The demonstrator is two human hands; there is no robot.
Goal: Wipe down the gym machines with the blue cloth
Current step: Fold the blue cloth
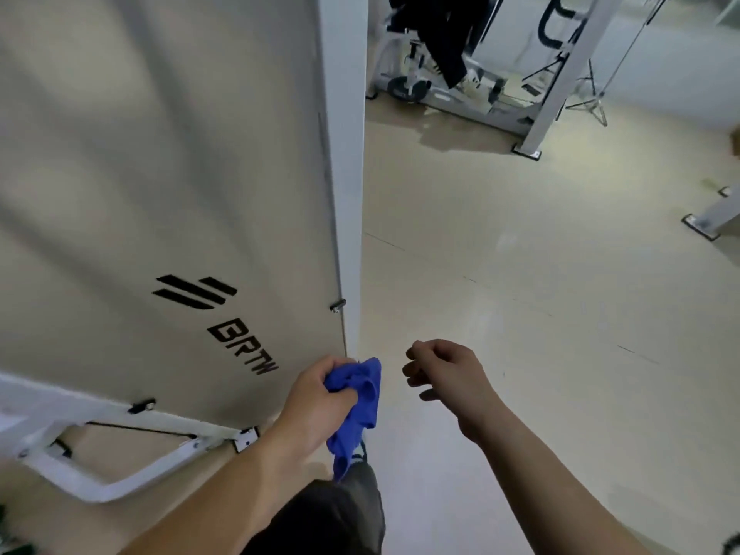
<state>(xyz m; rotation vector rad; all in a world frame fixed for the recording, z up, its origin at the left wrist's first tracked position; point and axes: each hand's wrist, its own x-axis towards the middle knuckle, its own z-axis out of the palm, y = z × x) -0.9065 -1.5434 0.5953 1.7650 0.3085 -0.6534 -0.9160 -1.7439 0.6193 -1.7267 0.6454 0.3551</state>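
Observation:
A tall beige machine panel with a black logo fills the left of the view, edged by a white upright post. My left hand grips a crumpled blue cloth close to the panel's lower right corner, near the foot of the post. The cloth's tail hangs down over my dark trouser leg. My right hand hovers over the floor to the right of the cloth, fingers loosely curled, holding nothing.
White frame tubing of the machine runs along the floor at lower left. Another white gym machine and a slanted white post stand at the back. A tripod is at far right. Pale floor spreads to the right.

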